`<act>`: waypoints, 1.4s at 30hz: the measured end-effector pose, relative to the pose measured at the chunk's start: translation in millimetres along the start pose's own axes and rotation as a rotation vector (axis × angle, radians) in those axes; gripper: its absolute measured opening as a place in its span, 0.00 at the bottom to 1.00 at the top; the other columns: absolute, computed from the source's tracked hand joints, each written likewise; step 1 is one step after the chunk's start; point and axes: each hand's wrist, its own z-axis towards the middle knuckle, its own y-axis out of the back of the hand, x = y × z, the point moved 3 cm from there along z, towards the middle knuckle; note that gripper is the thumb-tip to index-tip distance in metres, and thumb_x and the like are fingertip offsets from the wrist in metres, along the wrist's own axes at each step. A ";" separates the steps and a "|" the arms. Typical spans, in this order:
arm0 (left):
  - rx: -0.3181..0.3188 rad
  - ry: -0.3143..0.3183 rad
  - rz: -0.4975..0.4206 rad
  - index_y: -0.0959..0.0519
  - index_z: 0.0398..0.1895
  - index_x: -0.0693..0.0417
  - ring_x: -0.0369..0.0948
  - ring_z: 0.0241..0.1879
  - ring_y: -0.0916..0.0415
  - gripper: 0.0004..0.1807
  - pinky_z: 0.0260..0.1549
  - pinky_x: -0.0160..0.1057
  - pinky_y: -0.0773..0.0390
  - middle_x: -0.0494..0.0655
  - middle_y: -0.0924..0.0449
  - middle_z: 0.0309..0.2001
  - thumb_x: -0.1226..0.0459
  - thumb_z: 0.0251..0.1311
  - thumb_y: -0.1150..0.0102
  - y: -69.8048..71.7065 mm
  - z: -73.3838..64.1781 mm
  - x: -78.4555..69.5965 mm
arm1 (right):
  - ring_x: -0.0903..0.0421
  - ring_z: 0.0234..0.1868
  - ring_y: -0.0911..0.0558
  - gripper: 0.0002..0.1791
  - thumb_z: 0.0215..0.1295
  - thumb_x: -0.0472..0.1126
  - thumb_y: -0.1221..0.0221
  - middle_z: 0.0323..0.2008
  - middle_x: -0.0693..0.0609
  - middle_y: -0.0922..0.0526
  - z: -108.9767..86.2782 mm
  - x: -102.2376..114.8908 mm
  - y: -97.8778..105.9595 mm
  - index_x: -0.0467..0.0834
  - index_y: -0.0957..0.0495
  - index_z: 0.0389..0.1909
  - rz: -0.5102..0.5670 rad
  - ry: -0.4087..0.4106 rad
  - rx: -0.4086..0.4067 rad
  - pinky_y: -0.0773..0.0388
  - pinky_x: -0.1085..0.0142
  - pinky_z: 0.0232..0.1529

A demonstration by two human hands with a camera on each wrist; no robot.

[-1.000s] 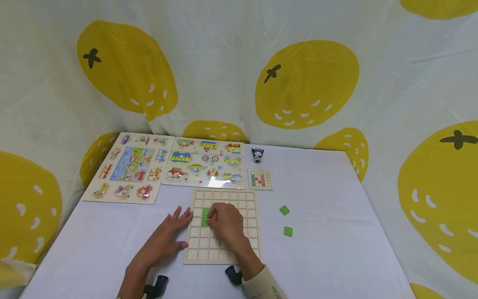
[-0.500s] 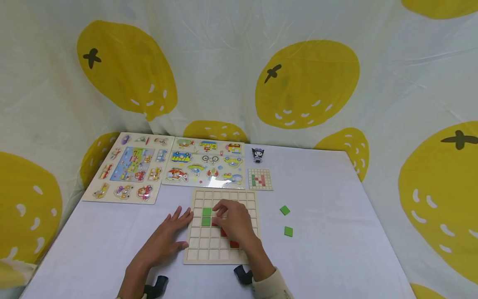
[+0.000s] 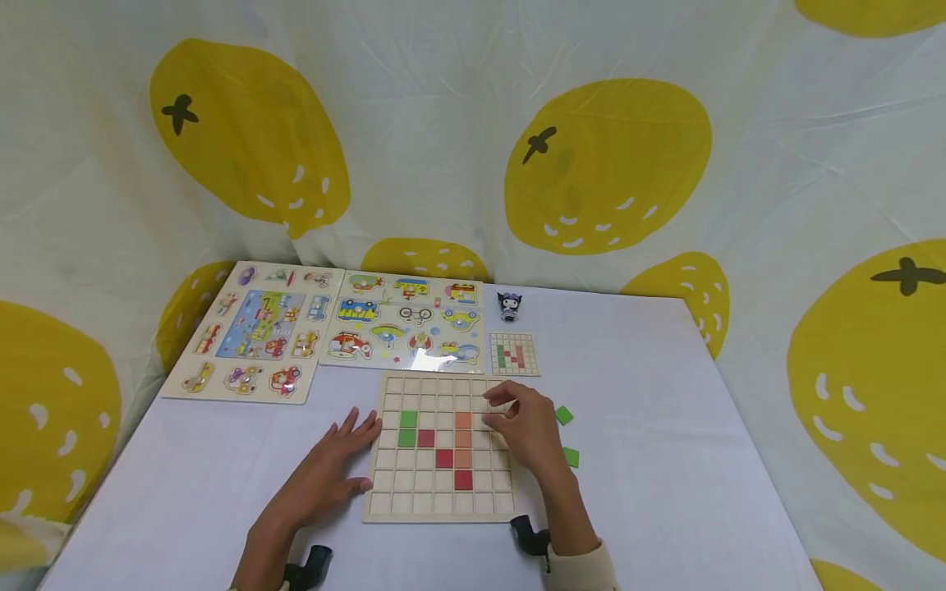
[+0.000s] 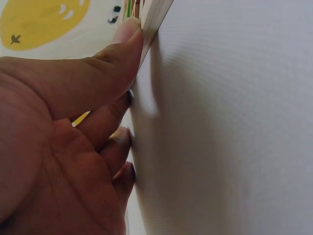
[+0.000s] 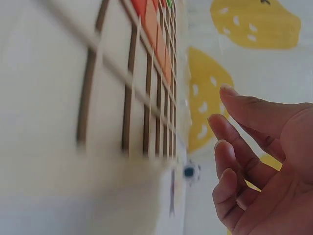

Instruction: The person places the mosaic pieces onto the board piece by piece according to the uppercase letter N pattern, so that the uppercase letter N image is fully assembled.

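Note:
A wooden grid board (image 3: 411,502) lies in the middle of the table. Two green square tiles (image 3: 408,428) sit in its left cells, red tiles (image 3: 444,459) step down in a diagonal, and orange tiles (image 3: 462,438) form a column. My left hand (image 3: 328,472) rests by the board's left edge with spread fingers, its thumb touching the edge in the left wrist view. Above the board's right side hovers my right hand (image 3: 528,427), loosely bent; the right wrist view shows thumb and fingers (image 5: 230,128) apart, holding nothing. Two loose green tiles (image 3: 565,415) lie just beyond it, one partly covered.
A small card with a coloured grid pattern (image 3: 515,366) lies behind the board, with a small black-and-white figurine (image 3: 509,306) farther back. Two picture puzzle boards, one larger (image 3: 244,382) and one beside it (image 3: 405,361), fill the back left. A patterned curtain (image 3: 436,164) hangs behind.
My right hand has left the green tiles on the board and moved right, uncovering the red and orange tiles. My left hand has stayed in place.

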 end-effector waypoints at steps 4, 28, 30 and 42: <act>0.012 0.010 -0.004 0.36 0.82 0.48 0.55 0.87 0.59 0.53 0.85 0.63 0.58 0.45 0.43 0.84 0.66 0.51 0.19 -0.7 1.2 0.7 | 0.54 0.39 0.23 0.16 0.58 0.38 0.22 0.44 0.53 0.10 3.2 -14.7 18.8 0.52 0.12 0.47 -0.024 -0.038 -0.034 0.25 0.66 0.38; 0.008 0.018 -0.009 0.36 0.82 0.47 0.54 0.87 0.58 0.54 0.85 0.63 0.57 0.44 0.43 0.84 0.66 0.50 0.19 0.5 0.2 -0.4 | 0.47 0.44 0.20 0.19 0.59 0.35 0.26 0.49 0.44 0.11 14.4 -78.8 71.2 0.47 0.13 0.52 -0.236 -0.210 -0.035 0.25 0.59 0.38; 0.008 0.016 -0.006 0.36 0.82 0.47 0.54 0.87 0.58 0.54 0.85 0.63 0.57 0.44 0.43 0.84 0.65 0.50 0.19 0.8 0.2 -0.5 | 0.46 0.45 0.19 0.18 0.59 0.35 0.26 0.47 0.43 0.12 15.0 -80.0 70.4 0.46 0.12 0.51 -0.247 -0.217 -0.032 0.24 0.57 0.38; 0.002 0.007 -0.007 0.36 0.82 0.48 0.54 0.87 0.58 0.54 0.85 0.63 0.57 0.44 0.43 0.84 0.66 0.50 0.19 0.7 -0.4 -0.3 | 0.45 0.42 0.19 0.12 0.59 0.36 0.25 0.38 0.46 0.14 17.4 -79.2 64.3 0.45 0.14 0.42 -0.254 -0.238 -0.033 0.24 0.60 0.31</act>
